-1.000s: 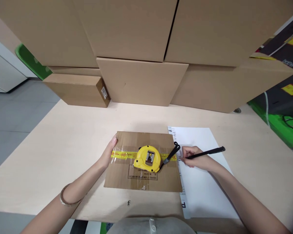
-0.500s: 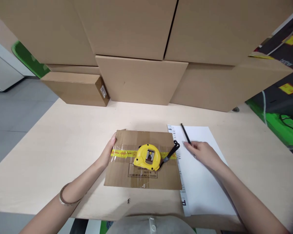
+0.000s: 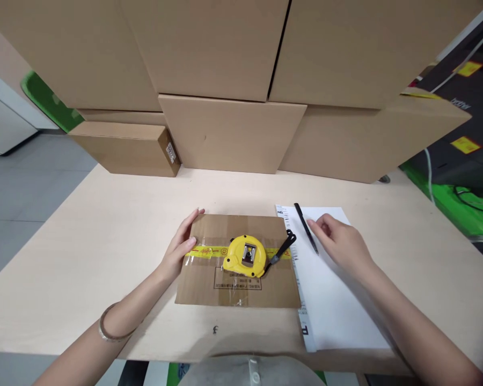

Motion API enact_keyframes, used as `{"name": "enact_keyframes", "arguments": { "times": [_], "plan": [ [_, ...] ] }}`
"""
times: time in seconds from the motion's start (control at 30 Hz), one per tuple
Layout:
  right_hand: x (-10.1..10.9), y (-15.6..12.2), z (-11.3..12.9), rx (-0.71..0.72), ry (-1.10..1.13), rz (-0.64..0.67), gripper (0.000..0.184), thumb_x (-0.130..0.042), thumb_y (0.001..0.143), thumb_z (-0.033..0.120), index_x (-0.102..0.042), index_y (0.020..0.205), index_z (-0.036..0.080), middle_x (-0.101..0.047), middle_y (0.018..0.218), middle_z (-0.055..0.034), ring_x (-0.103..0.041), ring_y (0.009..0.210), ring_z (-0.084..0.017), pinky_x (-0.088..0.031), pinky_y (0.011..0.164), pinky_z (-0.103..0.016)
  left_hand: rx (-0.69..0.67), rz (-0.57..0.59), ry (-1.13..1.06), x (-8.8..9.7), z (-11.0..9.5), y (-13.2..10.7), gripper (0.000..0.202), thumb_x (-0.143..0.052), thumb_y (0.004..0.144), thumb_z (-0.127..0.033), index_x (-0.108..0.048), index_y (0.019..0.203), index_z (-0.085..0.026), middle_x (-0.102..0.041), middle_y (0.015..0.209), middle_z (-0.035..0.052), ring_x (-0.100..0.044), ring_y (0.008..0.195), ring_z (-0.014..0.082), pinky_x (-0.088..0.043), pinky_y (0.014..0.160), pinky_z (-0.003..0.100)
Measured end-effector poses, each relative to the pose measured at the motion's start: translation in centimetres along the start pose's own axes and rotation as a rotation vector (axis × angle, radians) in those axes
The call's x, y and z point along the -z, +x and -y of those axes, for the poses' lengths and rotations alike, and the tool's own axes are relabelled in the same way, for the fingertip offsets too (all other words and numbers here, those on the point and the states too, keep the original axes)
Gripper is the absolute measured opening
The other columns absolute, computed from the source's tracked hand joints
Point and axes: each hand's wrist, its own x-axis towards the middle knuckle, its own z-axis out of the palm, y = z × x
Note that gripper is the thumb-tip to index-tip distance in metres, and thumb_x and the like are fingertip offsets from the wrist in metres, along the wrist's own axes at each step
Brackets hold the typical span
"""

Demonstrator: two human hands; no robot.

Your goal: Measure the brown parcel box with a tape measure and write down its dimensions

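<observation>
A: Left hand first?

B: The left hand [image 3: 179, 252] is sitting spread around the left edge of the cardboard box [image 3: 201, 287], thumb lying on top, fingers bending about the far corner. Can't tell if it's clamping.

A: And the right hand [image 3: 342, 244]?

B: It's curving loosely over the white paper [image 3: 342, 321], thumb and forefinger standing apart, tips pointing toward the slim black pen [image 3: 306, 229]. The pen is lying slantwise on the sheet, just beside them; can't tell if they're touching.

A: Materials?

B: Brown board is showing glossy clear tape and a yellow printed band [image 3: 207, 251]. A rounded yellow tape measure [image 3: 235, 254] is resting on it, metal clip facing up, black cord strap [image 3: 282, 247] trailing right. Pale, smooth tabletop [image 3: 104, 241] is lying beneath.
</observation>
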Motion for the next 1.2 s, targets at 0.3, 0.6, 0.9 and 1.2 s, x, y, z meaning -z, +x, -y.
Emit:
{"name": "enact_keyframes", "arguments": {
  "times": [0.3,0.6,0.9,1.2],
  "plan": [
    [0.3,-1.6,11.0,0.721,0.168,0.114,0.05,-0.058,0.094,0.067,-0.066,0.115,0.022,-0.068,0.113,-0.0147,-0.062,0.104,-0.035,-0.05,0.091,-0.056,-0.061,0.032,0.059,-0.2,-0.1,0.4,0.034,-0.069,0.088,-0.05,-0.077,0.115,-0.031,-0.059,0.151,0.0064,-0.039,0.151,0.0361,-0.025,0.125,0.051],
    [-0.2,-3.6,12.2,0.56,0.448,0.38,0.046,-0.077,0.086,0.056,-0.054,0.116,0.028,-0.072,0.11,-0.0071,-0.072,0.094,-0.027,-0.061,0.075,-0.043,-0.08,-0.004,-0.028,-0.6,0.6,0.4,0.045,-0.048,0.098,-0.062,-0.077,0.104,-0.028,-0.065,0.136,0.0088,-0.043,0.145,0.0349,-0.027,0.124,0.053],
    [-1.6,-0.3,20.0,0.868,0.227,0.31,0.038,-0.061,0.101,0.038,-0.05,0.135,0.027,-0.066,0.134,-0.0093,-0.073,0.106,-0.03,-0.061,0.084,-0.046,0.148,-0.047,-0.259,-1.0,-0.1,0.4,0.069,-0.059,0.083,-0.081,-0.077,0.113,-0.022,-0.073,0.131,0.0082,-0.054,0.139,0.0354,-0.042,0.118,0.044],
    [-1.9,-0.9,17.9,0.863,0.032,0.182,0.046,-0.063,0.098,0.039,-0.054,0.141,0.026,-0.073,0.119,-0.0103,-0.075,0.079,-0.027,-0.059,0.065,-0.04,-0.149,0.19,0.055,1.8,2.1,1.0,0.05,-0.058,0.093,-0.063,-0.069,0.124,-0.026,-0.059,0.143,0.0096,-0.04,0.145,0.0371,-0.029,0.122,0.052]
  ]
}}
